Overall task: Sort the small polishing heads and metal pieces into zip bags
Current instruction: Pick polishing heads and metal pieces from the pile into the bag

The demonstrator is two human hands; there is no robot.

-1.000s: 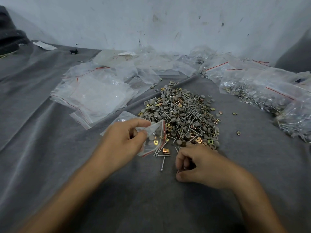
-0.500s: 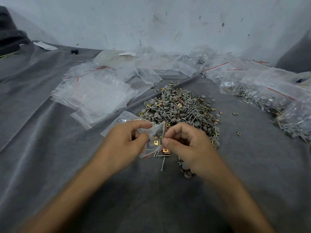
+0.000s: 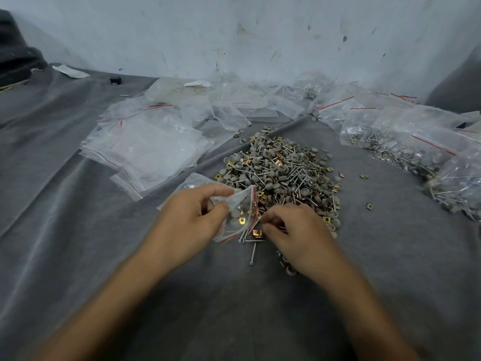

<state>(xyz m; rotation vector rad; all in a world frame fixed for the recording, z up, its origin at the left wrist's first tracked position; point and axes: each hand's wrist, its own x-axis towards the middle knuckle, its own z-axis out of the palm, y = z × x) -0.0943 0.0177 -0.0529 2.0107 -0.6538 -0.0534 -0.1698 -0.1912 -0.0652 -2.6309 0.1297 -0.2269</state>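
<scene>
A heap of grey polishing heads, steel pins and brass clips (image 3: 281,173) lies on the grey cloth (image 3: 78,230). My left hand (image 3: 190,220) pinches a small clear zip bag (image 3: 240,213) with a red seal line, its mouth held apart toward the heap; a few heads and a brass clip show inside. My right hand (image 3: 294,230) is just right of the bag's mouth at the heap's near edge, fingers curled and pinched together; whether anything is between them is hidden. A brass clip (image 3: 257,232) and loose pins (image 3: 252,252) lie below the bag.
Empty zip bags (image 3: 153,147) are stacked at the left and strewn along the back. Filled bags (image 3: 406,149) lie at the right. Stray clips (image 3: 369,206) dot the cloth. A stained wall (image 3: 260,35) closes the back.
My right hand rose from the cloth in front of the heap to the bag's mouth, then dropped slightly back right. My left hand has kept hold of the bag.
</scene>
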